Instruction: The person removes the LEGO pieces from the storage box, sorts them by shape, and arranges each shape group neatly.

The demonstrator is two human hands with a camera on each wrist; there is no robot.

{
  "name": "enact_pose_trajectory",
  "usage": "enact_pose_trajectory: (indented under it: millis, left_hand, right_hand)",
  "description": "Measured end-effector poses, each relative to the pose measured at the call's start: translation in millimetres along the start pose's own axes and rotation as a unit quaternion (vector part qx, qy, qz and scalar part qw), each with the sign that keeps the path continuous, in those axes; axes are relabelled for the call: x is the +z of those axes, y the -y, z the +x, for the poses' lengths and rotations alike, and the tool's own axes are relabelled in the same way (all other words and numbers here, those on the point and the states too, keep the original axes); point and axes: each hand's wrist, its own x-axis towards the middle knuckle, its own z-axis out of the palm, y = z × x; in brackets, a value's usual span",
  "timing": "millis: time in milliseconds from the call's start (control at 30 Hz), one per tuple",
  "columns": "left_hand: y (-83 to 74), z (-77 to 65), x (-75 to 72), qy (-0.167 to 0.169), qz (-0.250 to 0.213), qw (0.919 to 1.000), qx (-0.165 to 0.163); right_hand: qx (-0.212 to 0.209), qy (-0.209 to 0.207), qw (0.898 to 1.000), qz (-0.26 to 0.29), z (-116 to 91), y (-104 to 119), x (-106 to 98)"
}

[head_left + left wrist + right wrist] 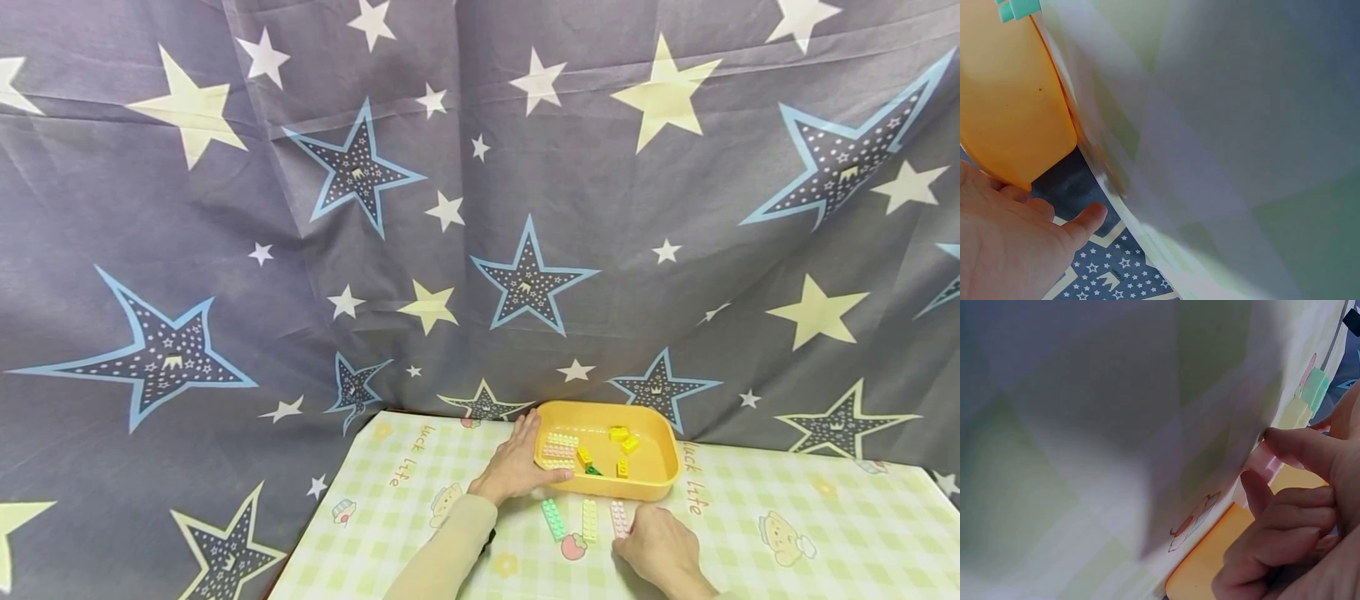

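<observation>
At the left end of the orange bin (660, 490), my left hand (519, 467) rests with its fingers stretched along the side and the thumb at the front rim. The left wrist view shows this hand (1016, 231) against the bin's wall. My right hand (662, 546) pinches the near end of a pink toy building brick (619, 518) between thumb and index finger, low at the tabletop, other fingers curled. To the left of it lie a pale yellow brick (589, 522) and a mint green brick (553, 520), standing roughly side by side in front of the bin.
Inside the bin, pale yellow and pink bricks (559, 451) lie in rows at the left. Several small yellow bricks (630, 444) and a dark green piece (593, 471) are scattered beside them. A star-patterned curtain (450, 250) hangs right behind the checked tablecloth (787, 500).
</observation>
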Motion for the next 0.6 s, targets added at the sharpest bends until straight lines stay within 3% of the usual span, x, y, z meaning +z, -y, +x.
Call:
enact_pose_trajectory:
  millis: [233,600]
  left_hand:
    - [-1.0,-2.3,0.6,0.0,-0.002,1.0,0.003]
    - [-1.5,-3.3,-0.5,-0.004,-0.012,0.9999,0.004]
  right_hand:
    - [-0.007,0.005,1.0,0.008,-4,1,-13]
    - [-0.078,-0.038,0.996,0.031,15,16,-73]
